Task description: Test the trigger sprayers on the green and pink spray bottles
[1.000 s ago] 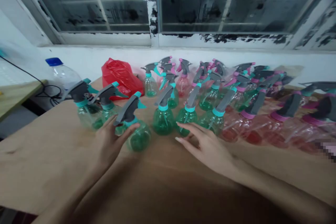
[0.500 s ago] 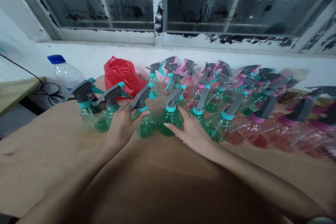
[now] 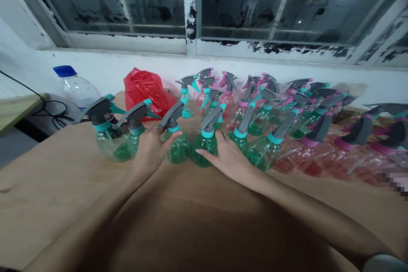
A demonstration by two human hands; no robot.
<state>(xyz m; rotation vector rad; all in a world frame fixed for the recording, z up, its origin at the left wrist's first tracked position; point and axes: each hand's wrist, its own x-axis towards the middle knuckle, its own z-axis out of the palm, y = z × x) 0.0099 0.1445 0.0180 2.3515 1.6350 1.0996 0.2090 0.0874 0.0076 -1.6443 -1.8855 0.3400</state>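
My left hand is wrapped around the left side of a clear green spray bottle with a grey trigger head and teal collar. Its thumb lies near the collar, and the other fingers are partly hidden behind. My right hand grips the neighbouring green spray bottle from the right, thumb across the front and fingertips out of sight behind it. Both bottles stand upright on the wooden table, slightly apart. Left of my left hand stand two more green bottles, one partly covered by that hand.
Right of my hands, green bottles and pink-collared bottles continue the front row. Several more spray bottles stand behind. A red plastic bag and a large blue-capped bottle are at back left, near a cable. A window rises behind.
My right hand has closed in a little around its green bottle, its fingers moving further behind. My left hand keeps its place on the other bottle. The view has shifted slightly.
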